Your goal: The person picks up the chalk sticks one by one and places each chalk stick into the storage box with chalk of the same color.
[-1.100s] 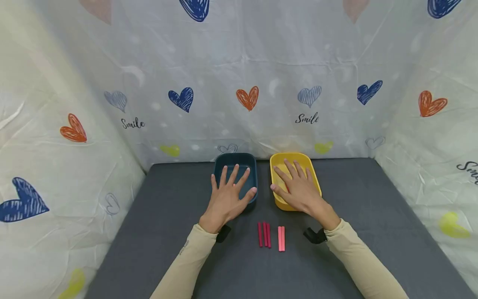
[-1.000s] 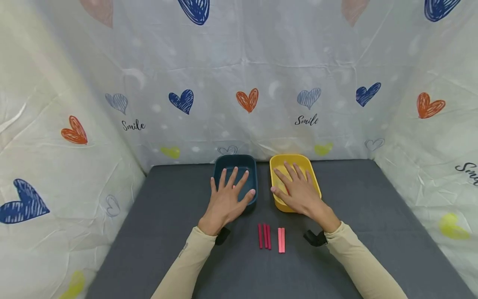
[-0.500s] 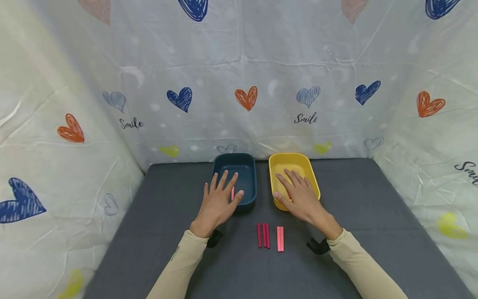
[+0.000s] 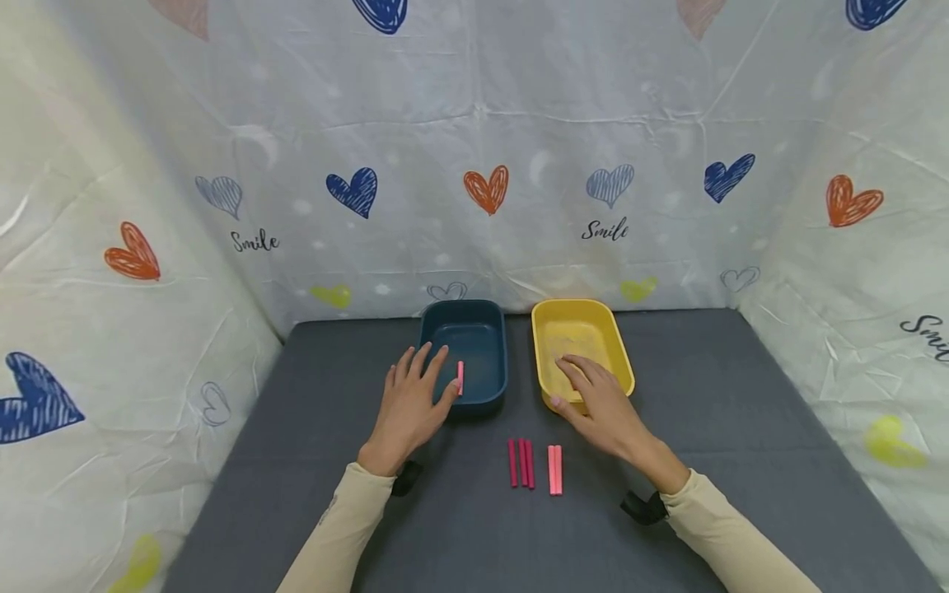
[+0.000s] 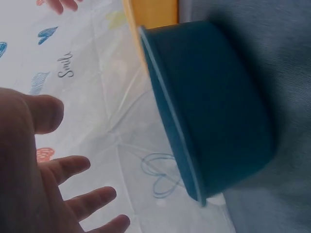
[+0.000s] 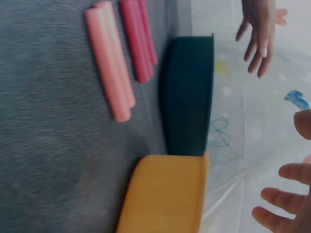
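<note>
On the grey table [image 4: 296, 461] before you, largest first: blue bin [image 4: 474, 325], yellow bin [image 4: 593, 317], your left hand [image 4: 409, 409] and right hand [image 4: 602, 403], both flat-fingered and holding nothing; three dark red sticks [image 4: 521, 462], two pink sticks [image 4: 555, 469]; one pink stick [image 4: 460, 377] inside the blue bin. Sorting looks barely begun; next move likely calls for pinching a stick.

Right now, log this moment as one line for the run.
left hand: open, over blue tray near edge | right hand: open, at yellow tray | five sticks on mat, untouched
</note>
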A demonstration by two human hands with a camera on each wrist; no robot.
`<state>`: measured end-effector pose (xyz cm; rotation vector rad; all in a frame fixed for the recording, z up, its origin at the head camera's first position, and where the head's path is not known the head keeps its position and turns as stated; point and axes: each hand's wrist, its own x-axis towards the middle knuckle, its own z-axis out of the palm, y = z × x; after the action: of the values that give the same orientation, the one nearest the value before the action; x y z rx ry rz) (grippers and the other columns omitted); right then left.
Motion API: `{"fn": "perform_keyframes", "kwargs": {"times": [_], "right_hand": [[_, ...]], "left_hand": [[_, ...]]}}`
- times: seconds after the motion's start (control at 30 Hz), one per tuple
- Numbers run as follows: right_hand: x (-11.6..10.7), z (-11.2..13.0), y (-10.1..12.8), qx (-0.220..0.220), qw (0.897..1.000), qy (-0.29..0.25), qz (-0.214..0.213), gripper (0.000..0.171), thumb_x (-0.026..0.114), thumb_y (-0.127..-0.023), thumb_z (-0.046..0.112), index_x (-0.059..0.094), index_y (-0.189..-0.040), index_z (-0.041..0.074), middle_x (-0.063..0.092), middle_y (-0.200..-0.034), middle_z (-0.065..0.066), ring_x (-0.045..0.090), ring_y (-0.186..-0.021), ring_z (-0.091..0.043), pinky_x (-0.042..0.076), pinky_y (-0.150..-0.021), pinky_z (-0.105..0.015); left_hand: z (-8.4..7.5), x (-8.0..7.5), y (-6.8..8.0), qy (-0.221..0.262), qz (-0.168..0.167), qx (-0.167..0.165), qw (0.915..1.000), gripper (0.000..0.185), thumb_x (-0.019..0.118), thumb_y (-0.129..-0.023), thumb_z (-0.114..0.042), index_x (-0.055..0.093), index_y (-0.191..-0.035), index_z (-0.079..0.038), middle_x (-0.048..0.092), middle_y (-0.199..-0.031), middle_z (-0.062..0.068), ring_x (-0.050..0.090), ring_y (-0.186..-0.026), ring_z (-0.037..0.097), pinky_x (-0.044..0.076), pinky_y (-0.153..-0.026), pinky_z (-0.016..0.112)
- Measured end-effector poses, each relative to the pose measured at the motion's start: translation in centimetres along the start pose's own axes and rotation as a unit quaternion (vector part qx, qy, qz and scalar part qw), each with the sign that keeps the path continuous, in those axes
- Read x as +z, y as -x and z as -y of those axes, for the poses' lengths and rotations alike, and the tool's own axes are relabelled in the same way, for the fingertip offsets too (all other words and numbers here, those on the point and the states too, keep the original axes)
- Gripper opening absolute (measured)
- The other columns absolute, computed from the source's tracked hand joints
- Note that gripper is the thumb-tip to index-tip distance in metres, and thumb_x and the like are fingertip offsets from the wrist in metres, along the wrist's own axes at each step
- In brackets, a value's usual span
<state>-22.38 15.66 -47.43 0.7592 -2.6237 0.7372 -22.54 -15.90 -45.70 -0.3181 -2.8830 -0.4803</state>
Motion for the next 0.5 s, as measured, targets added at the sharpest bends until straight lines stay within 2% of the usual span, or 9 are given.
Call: {"fn": "perform_keyframes", "kwargs": {"times": [0.07,0.27,0.4,0.5], "right_hand": [[0.0,-0.1,0.5,-0.006,1.0,0.003,-0.003,0.062,0.06,-0.096,0.041,0.042,-0.149,0.014,0.047,-0.147,-0.009,0.051,-0.125,-0.029,0.036,-0.108,-0.056],[0.0,-0.2,1.8,0.0,1.0,0.007,0.007,0.064,0.062,-0.095,0.043,0.043,-0.148,0.014,0.048,-0.145,-0.009,0.046,-0.134,-0.03,0.035,-0.111,-0.054],[0.1,0.0,2.4,0.01,1.0,0.004,0.01,0.065,0.066,-0.092,0.044,0.047,-0.145,0.012,0.05,-0.143,-0.008,0.048,-0.131,-0.028,0.038,-0.11,-0.054],[0.3,0.4,3.0,0.02,0.999,-0.027,0.022,0.067,0.069,-0.09,0.044,0.048,-0.144,0.011,0.05,-0.143,-0.007,0.048,-0.132,-0.027,0.04,-0.109,-0.052]], "left_hand": [[0.4,0.1,0.3,-0.001,-0.006,0.006,1.0,0.062,0.046,-0.101,-0.047,0.031,-0.155,-0.02,0.029,-0.16,0.015,0.02,-0.149,0.04,0.02,-0.115,0.066],[1.9,0.7,1.1,-0.014,-0.034,0.033,0.9988,0.058,0.047,-0.102,-0.045,0.038,-0.152,-0.017,0.038,-0.155,0.015,0.029,-0.145,0.038,0.024,-0.114,0.065],[2.8,1.3,1.3,-0.024,-0.033,0.046,0.9981,0.058,0.047,-0.102,-0.044,0.039,-0.151,-0.015,0.04,-0.153,0.016,0.032,-0.143,0.037,0.025,-0.114,0.062],[3.4,1.6,1.6,-0.022,-0.031,0.057,0.9976,0.057,0.048,-0.102,-0.042,0.04,-0.15,-0.012,0.042,-0.15,0.016,0.036,-0.14,0.036,0.027,-0.114,0.059]]}}
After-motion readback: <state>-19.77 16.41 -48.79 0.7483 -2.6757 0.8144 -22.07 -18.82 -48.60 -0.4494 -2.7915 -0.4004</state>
